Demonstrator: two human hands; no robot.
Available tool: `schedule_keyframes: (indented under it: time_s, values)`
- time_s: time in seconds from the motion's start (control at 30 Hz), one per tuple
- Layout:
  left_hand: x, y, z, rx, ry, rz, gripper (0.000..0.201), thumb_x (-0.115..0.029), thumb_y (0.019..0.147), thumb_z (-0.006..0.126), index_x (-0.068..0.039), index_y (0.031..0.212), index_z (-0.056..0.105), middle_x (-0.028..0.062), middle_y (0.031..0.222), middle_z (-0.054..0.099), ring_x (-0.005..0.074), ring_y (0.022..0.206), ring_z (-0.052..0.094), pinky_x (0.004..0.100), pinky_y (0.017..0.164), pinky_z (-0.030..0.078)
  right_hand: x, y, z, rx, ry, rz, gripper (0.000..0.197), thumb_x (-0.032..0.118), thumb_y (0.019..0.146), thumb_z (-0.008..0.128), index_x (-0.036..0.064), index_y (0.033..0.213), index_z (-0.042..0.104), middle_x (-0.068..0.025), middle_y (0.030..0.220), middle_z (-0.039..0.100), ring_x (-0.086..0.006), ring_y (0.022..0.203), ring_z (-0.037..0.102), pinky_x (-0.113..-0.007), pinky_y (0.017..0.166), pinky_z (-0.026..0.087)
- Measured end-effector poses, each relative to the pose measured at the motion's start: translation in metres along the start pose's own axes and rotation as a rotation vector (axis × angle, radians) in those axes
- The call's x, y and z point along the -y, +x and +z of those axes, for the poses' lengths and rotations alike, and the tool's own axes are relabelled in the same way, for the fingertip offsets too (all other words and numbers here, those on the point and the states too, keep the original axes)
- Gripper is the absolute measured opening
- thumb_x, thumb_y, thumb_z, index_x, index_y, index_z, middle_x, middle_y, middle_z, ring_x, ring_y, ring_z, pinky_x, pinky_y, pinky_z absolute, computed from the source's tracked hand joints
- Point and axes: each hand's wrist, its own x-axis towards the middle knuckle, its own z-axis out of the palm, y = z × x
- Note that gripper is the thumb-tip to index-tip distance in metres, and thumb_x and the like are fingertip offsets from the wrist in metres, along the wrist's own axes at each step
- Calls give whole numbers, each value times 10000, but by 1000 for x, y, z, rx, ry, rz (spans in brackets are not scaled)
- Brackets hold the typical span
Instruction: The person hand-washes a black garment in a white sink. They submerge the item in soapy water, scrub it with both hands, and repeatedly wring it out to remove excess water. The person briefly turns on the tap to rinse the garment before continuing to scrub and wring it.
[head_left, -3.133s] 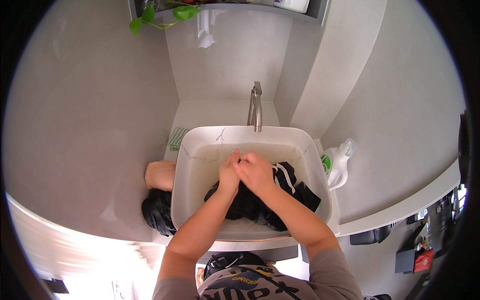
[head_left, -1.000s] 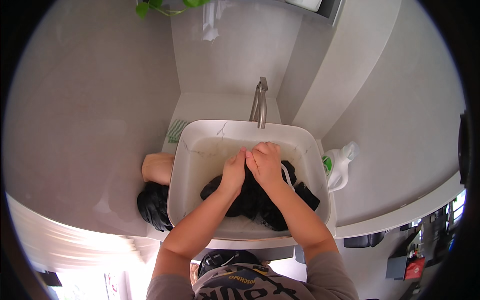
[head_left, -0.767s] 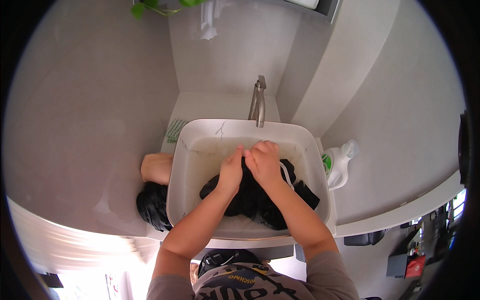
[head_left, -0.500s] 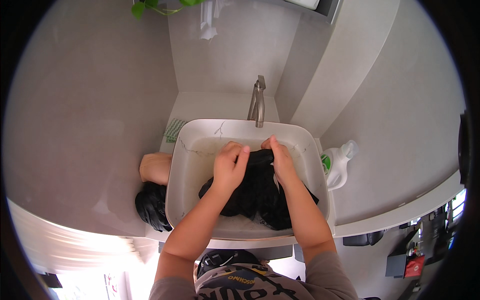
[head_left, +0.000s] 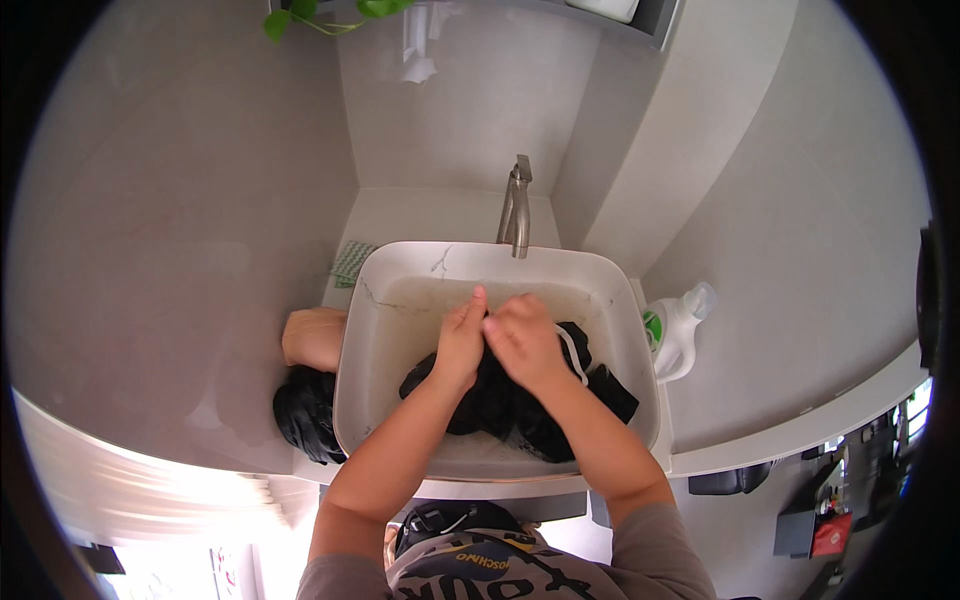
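Note:
A wet black garment point(head_left: 490, 400) lies bunched in a white marbled sink point(head_left: 375, 262) that holds cloudy water. A white strip or cord shows on the cloth by my right wrist. My left hand point(head_left: 462, 338) is closed on a fold of the garment, thumb pointing up. Against it, my right hand point(head_left: 524, 342) is curled over with its knuckles up, gripping the cloth too. The two hands meet over the middle of the sink. The cloth inside the fingers is mostly hidden.
A metal faucet point(head_left: 517, 205) rises behind the sink. At the right stands a white detergent bottle point(head_left: 678, 335) with a clear cap. Left of the sink are a beige item point(head_left: 312, 338), a black bundle of cloth point(head_left: 305, 415) and a green patterned cloth point(head_left: 352, 262). Walls enclose the back and sides.
My right hand has moved left and down and turned over against my left hand. The stretched section of garment between them has bunched together, and the white strip has come into view.

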Motion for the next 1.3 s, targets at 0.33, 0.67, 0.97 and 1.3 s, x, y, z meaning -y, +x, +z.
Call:
schedule_keyframes:
  time_s: [0.33, 0.67, 0.97, 1.3]
  values:
    - [-8, -10, 11, -72, -116, -203, 397, -360, 958, 504, 10, 862, 613, 53, 877, 594, 117, 825, 507, 270, 777, 407, 8, 0, 10, -27, -335, -91, 211, 194, 806, 634, 57, 658, 569, -62, 745, 521, -274, 733, 473, -390, 717, 347]
    - [-17, -10, 17, -232, -155, -239, 456, -463, 925, 529, -19, 864, 615, 52, 849, 604, 145, 820, 543, 283, 769, 441, -16, 4, 7, -3, -243, 114, 264, 224, 850, 607, 37, 665, 577, -78, 757, 548, -289, 744, 505, -378, 747, 380]
    - [-20, -4, -5, 118, -492, -204, 522, -584, 889, 493, -117, 656, 470, 21, 685, 528, 147, 650, 528, 292, 612, 462, -41, -14, -8, 334, 747, 647, 318, 375, 947, 525, 60, 973, 558, 3, 925, 527, -132, 901, 490, -278, 859, 385]
    - [-24, 2, -2, -10, 20, 301, 233, -151, 889, 649, -44, 743, 502, 6, 810, 577, 51, 735, 453, 217, 658, 396, -41, -3, -26, 190, 781, 527, 127, 124, 916, 525, 27, 836, 540, -12, 955, 512, -134, 913, 462, -253, 826, 363]
